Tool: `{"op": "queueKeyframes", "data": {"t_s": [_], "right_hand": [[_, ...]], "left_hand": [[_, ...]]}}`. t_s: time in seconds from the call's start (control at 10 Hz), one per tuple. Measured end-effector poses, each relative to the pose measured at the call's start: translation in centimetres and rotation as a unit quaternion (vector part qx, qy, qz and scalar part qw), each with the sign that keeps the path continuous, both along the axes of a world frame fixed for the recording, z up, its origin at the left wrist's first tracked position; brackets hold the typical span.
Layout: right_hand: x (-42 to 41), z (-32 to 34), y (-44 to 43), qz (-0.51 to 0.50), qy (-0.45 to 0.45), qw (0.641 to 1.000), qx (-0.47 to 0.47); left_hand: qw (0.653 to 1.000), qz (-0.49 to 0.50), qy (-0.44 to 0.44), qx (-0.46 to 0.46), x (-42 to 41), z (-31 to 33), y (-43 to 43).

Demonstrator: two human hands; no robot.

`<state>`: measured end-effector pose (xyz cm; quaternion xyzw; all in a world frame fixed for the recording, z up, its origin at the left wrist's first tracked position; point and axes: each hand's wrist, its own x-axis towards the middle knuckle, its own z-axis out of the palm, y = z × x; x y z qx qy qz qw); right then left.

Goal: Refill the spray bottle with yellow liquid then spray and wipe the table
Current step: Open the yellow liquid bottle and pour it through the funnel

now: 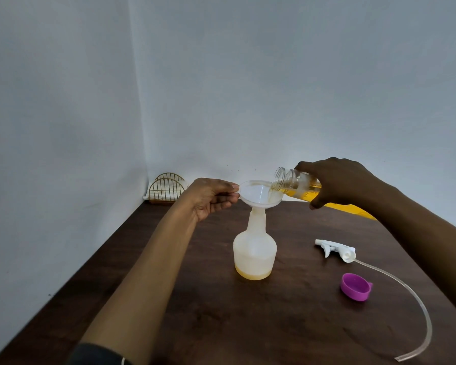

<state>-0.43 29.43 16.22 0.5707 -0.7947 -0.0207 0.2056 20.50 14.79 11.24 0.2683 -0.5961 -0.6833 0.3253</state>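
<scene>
A translucent white spray bottle (254,248) stands open on the dark wooden table (221,312), a thin layer of yellow liquid at its bottom. A white funnel (258,193) sits in its neck. My left hand (211,197) pinches the funnel's left rim. My right hand (337,180) holds a clear bottle of yellow liquid (292,184) tipped almost level, its open mouth over the funnel's right edge. The white trigger sprayer head (336,250) lies on the table to the right, its long clear tube (416,306) curving toward the near edge.
A purple cap (356,287) lies open side up near the sprayer head. A yellow cloth (353,208) shows under my right wrist. A gold wire holder (166,191) with white napkins stands in the far left corner against the wall.
</scene>
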Motion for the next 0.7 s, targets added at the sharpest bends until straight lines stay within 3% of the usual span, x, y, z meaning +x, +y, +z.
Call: {"op": "queueKeyframes", "data": {"t_s": [0.7], "right_hand": [[0.02, 0.11, -0.12, -0.005, 0.004, 1.000, 0.005]], "left_hand": [[1.000, 0.002, -0.001, -0.002, 0.01, 0.03, 0.05]]}}
